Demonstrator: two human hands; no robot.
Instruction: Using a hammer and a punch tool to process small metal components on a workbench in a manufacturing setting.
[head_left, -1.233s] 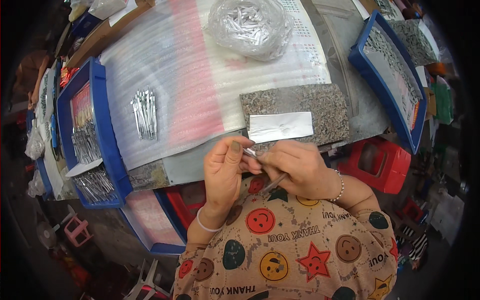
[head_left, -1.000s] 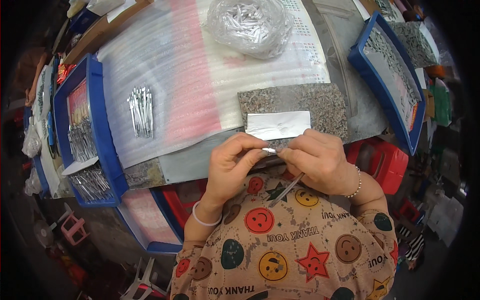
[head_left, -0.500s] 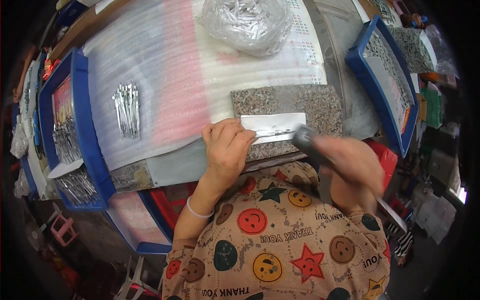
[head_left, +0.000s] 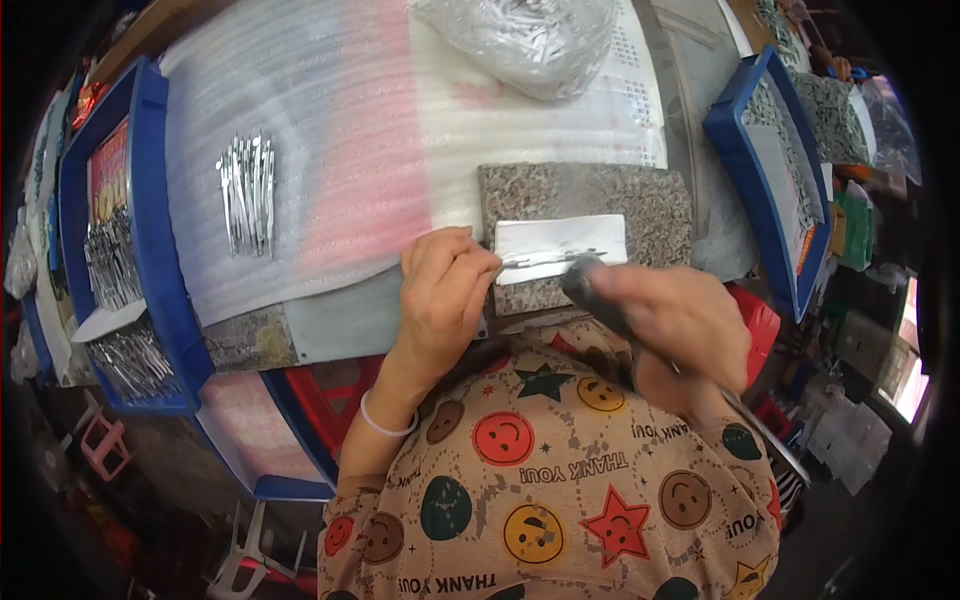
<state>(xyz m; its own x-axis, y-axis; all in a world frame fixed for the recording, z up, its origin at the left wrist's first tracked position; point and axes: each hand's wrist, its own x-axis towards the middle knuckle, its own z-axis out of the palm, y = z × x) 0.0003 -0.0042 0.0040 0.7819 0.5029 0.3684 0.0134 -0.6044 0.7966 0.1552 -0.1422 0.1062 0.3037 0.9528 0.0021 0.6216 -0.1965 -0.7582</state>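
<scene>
With the left hand (head_left: 440, 290), pinching the left end of a thin metal piece (head_left: 540, 260) flat on white paper (head_left: 550, 232), seemingly to stop it rolling, and with the right hand (head_left: 685, 315), motion-blurred, gripping a dark round-ended tool (head_left: 602, 302) close over or against it, cannot tell which. Set, paper and all, on a stone slab (head_left: 655, 210) by the near edge of the table (head_left: 360, 325), probably for firm backing within reach. Farther out, on a foam sheet (head_left: 370, 180), similar pieces (head_left: 248, 195) laid side by side, perhaps to stay orderly, between a blue tray (head_left: 172, 270) and a plastic bag (head_left: 560, 60).
</scene>
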